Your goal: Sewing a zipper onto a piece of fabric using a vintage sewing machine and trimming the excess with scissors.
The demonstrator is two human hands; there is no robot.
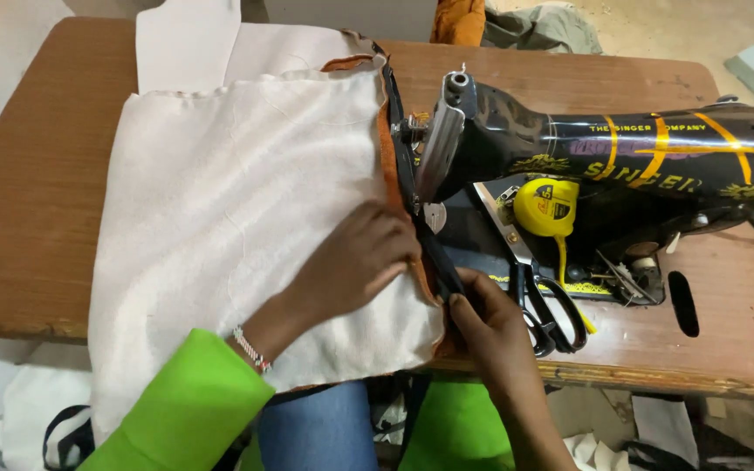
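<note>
A cream cloth [229,209] lies spread over the wooden table, with an orange edge and a black strip [403,166] running under the needle of a black sewing machine [569,148]. My left hand [355,257] presses flat on the cloth just left of the seam, fingers together. My right hand [482,318] pinches the black strip near the table's front edge, below the needle. Both sleeves are bright green, and a bead bracelet sits on the left wrist.
Black scissors [551,314] and a yellow tape measure [547,205] rest on the machine bed right of my right hand. The wooden table [37,192] shows at left. More cloth [534,26] lies on the floor behind.
</note>
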